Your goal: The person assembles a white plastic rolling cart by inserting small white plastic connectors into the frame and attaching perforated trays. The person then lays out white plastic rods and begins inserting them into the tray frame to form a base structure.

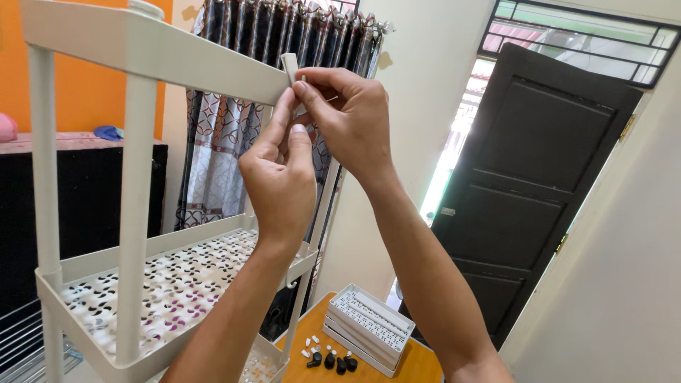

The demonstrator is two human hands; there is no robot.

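Small white connector piece point(291, 67) sits at the top tier's point(163, 53) right corner, pinched by both the left hand point(280, 174) and right hand point(347, 117). Posts and lower tiers appear assembled. Black caster wheels point(332, 360) and spare tray point(369, 328) lie below, seemingly unfitted.

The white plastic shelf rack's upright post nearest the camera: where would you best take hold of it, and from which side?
Probably mid-length on the white plastic post, between the upper rail and the perforated tray, coming from the front. It is a slim, upright round bar with bare, open space there, so fingers could wrap it.
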